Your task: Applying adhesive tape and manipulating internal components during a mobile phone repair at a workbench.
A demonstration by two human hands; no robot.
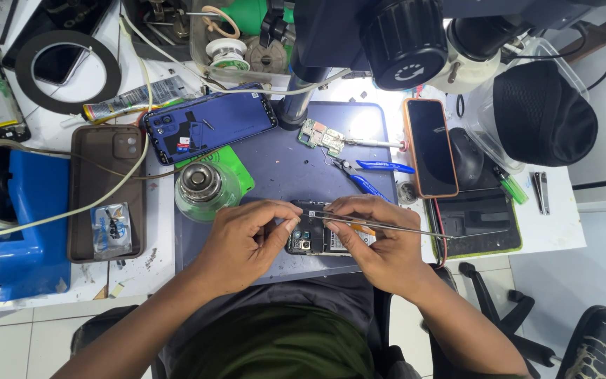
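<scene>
While both wrists rest at the near edge of a grey-blue work mat, the left hand curls over the left end of an opened smartphone, fingertips pinched against its frame. Its back is off, so dark circuitry, small camera lenses and a pale label show in a flat rectangle lying on the mat between the two hands. The right hand is closed around thin steel tweezers, whose long shiny shaft runs out to the right and whose tips sit over the phone's upper edge.

Just beyond, blue-handled cutters lie open on the mat beside a small green circuit board. To the left stands a round clear glass dispenser bottle with a metal top, on a green pad. Farther left, a brown rubbery phone case lies on the white table with a small plastic packet on it. Behind the bottle rests a glossy blue phone back cover, and behind that a crumpled metallic glue tube. To the right, a dark-screened phone in an orange case lies face up. At the far edge looms the black knobbed microscope, and at far left a black ring light.
</scene>
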